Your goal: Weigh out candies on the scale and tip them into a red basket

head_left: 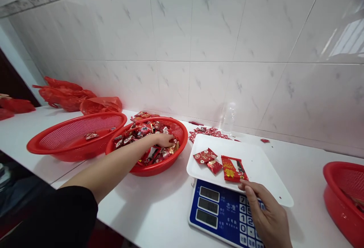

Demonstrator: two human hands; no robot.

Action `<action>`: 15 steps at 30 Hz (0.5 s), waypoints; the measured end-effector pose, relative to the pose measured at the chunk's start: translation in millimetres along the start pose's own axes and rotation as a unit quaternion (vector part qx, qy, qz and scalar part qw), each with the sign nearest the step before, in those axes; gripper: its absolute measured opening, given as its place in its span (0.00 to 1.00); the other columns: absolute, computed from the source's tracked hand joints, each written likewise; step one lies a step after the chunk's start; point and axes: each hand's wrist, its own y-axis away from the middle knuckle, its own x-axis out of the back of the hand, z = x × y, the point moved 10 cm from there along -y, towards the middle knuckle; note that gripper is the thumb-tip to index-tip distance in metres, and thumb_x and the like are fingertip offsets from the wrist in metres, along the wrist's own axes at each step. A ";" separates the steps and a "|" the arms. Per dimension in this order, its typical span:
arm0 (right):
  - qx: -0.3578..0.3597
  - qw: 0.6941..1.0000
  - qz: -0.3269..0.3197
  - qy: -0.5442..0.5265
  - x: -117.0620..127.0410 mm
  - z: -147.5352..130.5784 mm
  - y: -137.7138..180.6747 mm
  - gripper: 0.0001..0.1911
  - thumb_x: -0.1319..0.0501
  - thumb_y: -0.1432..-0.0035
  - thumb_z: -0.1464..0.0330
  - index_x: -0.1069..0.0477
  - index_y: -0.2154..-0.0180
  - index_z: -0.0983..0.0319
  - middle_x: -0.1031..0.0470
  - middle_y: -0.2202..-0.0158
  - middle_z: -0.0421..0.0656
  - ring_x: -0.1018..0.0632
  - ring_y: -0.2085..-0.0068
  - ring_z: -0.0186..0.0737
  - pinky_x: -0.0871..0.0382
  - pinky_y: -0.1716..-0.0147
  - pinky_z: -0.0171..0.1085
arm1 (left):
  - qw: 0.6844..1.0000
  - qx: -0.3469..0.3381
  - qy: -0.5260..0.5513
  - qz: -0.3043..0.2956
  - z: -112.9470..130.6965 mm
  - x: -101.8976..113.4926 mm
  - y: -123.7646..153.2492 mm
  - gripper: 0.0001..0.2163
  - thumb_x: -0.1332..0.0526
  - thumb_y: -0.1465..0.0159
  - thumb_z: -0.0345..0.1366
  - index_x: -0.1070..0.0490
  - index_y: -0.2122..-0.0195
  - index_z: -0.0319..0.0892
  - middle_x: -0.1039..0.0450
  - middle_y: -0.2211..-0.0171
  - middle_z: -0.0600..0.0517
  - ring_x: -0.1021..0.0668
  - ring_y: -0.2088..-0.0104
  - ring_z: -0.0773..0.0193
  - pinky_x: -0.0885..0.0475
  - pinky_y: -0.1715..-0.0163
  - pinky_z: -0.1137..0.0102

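My left hand [165, 140] is 1 of 2 in use. Its fingers curl downward into the piled packets [146, 129]; the tips are hidden, so I cannot tell whether they grip one. The pile exceeds a reliable count. It sits directly under these fingers in 1 red basket [153, 171], and my left forearm crosses over the front rim.

My right hand [269, 212] has thumb and index finger close together at the near rim of 1 white tray [261, 166]. The index fingertip meets the lower corner of the large red packet [234, 169]; I cannot tell whether the two digits pinch it. Beyond these fingertips, to the left, lie 2 more items: the patterned packet [204, 156] and the small sachet [214, 167]. Tray total: 3.

Below the right fingers is 1 blue scale [224, 212] with 3 display windows; my right hand blocks part of its keypad.

Farther out, beyond the tray: loose patterned packets [210, 131], overlapping and uncounted, and 1 clear container [229, 118]. Left of my left fingers: a second basket [76, 153], then red plastic bags [65, 94]. Right of my right fingers: a third basket [341, 210], partly in view.
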 end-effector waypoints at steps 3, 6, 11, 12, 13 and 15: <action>-0.014 1.000 0.019 -0.019 -0.3 -3.3 1.6 0.14 0.45 0.38 0.57 0.25 0.64 0.56 0.22 0.63 0.41 0.22 0.60 0.42 0.28 0.59 0.37 | 0.999 0.012 -0.034 -0.028 -10.5 -22.4 -5.8 0.14 0.42 0.34 0.39 0.32 0.49 0.40 0.30 0.50 0.45 0.25 0.54 0.58 0.27 0.55 0.57; -0.016 0.999 0.030 -0.029 0.8 -4.4 2.5 0.15 0.45 0.38 0.55 0.25 0.66 0.57 0.21 0.64 0.42 0.22 0.62 0.43 0.28 0.60 0.38 | 0.998 0.020 -0.057 -0.024 -7.9 -33.5 -15.2 0.15 0.42 0.34 0.39 0.33 0.48 0.40 0.31 0.49 0.45 0.25 0.53 0.57 0.27 0.55 0.57; -0.022 0.999 0.041 -0.023 4.5 -0.9 3.1 0.17 0.46 0.38 0.55 0.26 0.69 0.57 0.21 0.65 0.42 0.22 0.64 0.43 0.27 0.60 0.38 | 0.998 0.020 -0.061 0.015 -4.1 -31.8 -23.5 0.14 0.41 0.34 0.38 0.32 0.49 0.41 0.31 0.49 0.46 0.25 0.54 0.58 0.27 0.55 0.58; -0.019 0.999 0.041 -0.022 4.7 -1.0 3.1 0.17 0.46 0.38 0.55 0.26 0.69 0.57 0.21 0.65 0.43 0.22 0.64 0.43 0.27 0.60 0.38 | 0.998 0.019 -0.055 0.029 -4.4 -28.1 -22.8 0.14 0.41 0.34 0.38 0.32 0.49 0.40 0.30 0.49 0.46 0.25 0.54 0.58 0.27 0.55 0.58; -0.016 0.999 0.041 -0.022 4.8 -1.4 3.1 0.17 0.46 0.38 0.55 0.26 0.69 0.57 0.21 0.65 0.43 0.22 0.64 0.44 0.28 0.61 0.38 | 0.998 0.019 -0.045 0.046 -5.1 -22.9 -21.4 0.14 0.41 0.34 0.38 0.32 0.49 0.40 0.30 0.50 0.46 0.25 0.54 0.58 0.27 0.55 0.58; -0.012 0.999 0.042 -0.022 5.0 -2.1 3.4 0.17 0.45 0.38 0.55 0.25 0.69 0.57 0.21 0.65 0.43 0.22 0.64 0.43 0.28 0.61 0.38 | 0.996 0.019 -0.019 0.086 -7.4 -7.7 -16.7 0.13 0.41 0.34 0.38 0.32 0.49 0.41 0.30 0.49 0.46 0.25 0.53 0.58 0.27 0.55 0.58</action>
